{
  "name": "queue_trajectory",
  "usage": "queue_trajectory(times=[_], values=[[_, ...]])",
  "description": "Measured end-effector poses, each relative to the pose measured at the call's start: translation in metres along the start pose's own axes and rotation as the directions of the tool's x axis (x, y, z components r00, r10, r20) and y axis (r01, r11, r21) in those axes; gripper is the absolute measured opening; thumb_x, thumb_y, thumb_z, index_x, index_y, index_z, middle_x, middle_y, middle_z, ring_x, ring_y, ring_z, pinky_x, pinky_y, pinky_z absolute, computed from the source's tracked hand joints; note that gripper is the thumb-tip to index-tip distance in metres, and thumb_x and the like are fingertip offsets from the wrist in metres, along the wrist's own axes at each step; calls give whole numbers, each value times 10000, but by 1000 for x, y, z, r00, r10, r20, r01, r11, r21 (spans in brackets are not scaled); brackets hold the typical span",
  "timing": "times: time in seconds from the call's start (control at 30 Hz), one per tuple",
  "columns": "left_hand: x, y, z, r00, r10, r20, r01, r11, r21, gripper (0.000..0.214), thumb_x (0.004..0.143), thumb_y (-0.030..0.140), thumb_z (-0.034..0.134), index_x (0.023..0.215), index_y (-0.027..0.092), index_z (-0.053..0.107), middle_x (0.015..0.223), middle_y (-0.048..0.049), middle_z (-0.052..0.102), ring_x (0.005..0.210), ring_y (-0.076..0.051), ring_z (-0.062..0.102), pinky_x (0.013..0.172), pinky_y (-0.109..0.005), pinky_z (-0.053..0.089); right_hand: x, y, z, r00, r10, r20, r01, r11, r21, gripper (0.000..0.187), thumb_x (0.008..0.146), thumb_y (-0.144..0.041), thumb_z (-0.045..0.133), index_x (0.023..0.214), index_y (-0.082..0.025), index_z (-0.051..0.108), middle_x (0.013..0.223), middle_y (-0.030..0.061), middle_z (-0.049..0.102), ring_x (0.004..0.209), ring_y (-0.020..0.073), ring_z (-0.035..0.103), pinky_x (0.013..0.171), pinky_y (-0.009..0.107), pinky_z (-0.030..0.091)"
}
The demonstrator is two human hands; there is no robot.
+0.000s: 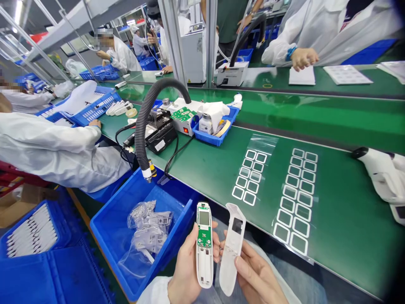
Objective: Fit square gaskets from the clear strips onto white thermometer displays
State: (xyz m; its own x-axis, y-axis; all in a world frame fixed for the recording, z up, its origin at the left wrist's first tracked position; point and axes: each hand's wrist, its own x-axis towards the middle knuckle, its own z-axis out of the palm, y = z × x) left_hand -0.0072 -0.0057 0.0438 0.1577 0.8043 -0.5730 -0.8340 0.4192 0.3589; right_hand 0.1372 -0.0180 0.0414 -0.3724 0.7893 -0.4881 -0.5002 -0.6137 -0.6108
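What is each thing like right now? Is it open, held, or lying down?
left hand, gripping the device body
right hand, holding the front cover
device body, open, circuit board showing
front cover, off the body, beside it
blue bin, open, bags of parts inside
sticker sheets, lying flat on the table

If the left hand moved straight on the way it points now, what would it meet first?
Probably the front edge of the green table, just beyond the circuit-board unit that the left hand holds; depth is unclear, so it may pass below it.
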Motion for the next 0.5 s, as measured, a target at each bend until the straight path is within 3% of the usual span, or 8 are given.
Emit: queue_trajectory(times=[0.1,0.2,0.33,0.43,0.5], values=[[2,-1,-2,999,-7,-41,9,999,33,494,927,528,541,1121,84,635,711,-25,572,482,-80,481,443,-194,349,0,-3,4,999,4,-39,-4,1000,-3,519,805,-468,733,1262,-243,633,1247,130,673,1175,319,603,1041,476,414],[2,-4,-4,997,52,-61,-41,984,174,503,849,545,662,1142,141,603,728,5,557,476,-65,449,421,-181,311,3,-6,5,998,-8,-68,8,1000,0,520,785,-450,760,1249,-250,638,1252,125,671,1199,317,589,1041,462,420],[2,-4,-4,984,170,-44,-137,901,411,564,702,369,858,1152,188,572,761,18,584,590,-99,528,545,-207,423,12,-9,10,995,-56,-79,58,998,26,487,779,-439,768,1208,-236,659,1241,125,674,1175,309,606,1038,452,423],[3,-2,-2,982,185,-28,-154,887,435,613,621,344,908,1118,174,593,849,-41,655,749,-173,614,691,-260,482,19,-8,12,997,-80,-17,80,997,12,490,770,-452,774,1198,-238,671,1198,119,692,1122,295,635,1013,438,440],[6,2,-2,979,198,-53,-155,885,438,635,585,358,923,1103,171,608,837,-50,668,743,-189,627,702,-274,485,24,-11,9,996,-91,20,92,993,-68,491,750,-452,793,1184,-247,687,1165,112,706,1053,283,660,921,403,494]])
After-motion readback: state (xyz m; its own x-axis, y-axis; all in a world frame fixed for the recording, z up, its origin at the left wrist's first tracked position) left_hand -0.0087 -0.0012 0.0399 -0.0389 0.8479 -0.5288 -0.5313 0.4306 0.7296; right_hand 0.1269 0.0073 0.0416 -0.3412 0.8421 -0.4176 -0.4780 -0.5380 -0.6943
